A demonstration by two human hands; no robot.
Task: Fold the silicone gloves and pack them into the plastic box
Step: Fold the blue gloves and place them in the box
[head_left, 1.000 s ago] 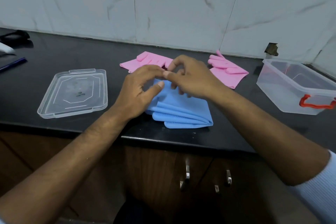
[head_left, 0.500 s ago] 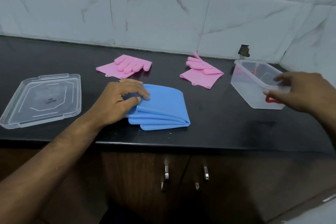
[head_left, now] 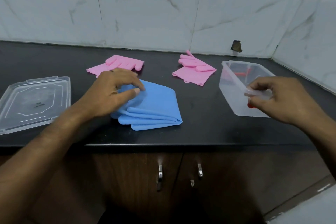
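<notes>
Folded blue silicone gloves [head_left: 156, 107] lie in a layered stack near the counter's front edge. My left hand [head_left: 112, 91] rests on their left end, thumb and fingers pinching the top layer. Two pink gloves lie flat behind: one [head_left: 118, 64] at centre-left, one [head_left: 194, 71] at centre-right. The clear plastic box [head_left: 231, 85] with red handles stands at the right. My right hand [head_left: 276, 98] grips the box's near rim, fingers curled over its edge and red handle.
The clear lid [head_left: 34, 100] lies flat at the left of the black counter [head_left: 200, 125]. White marble tiles form the back wall and right corner. Wooden cabinet doors with metal handles [head_left: 160, 174] are below the counter edge.
My right hand left the blue gloves, reached right and took hold of the box's near rim. The box now sits a little nearer. My left hand stayed on the blue stack.
</notes>
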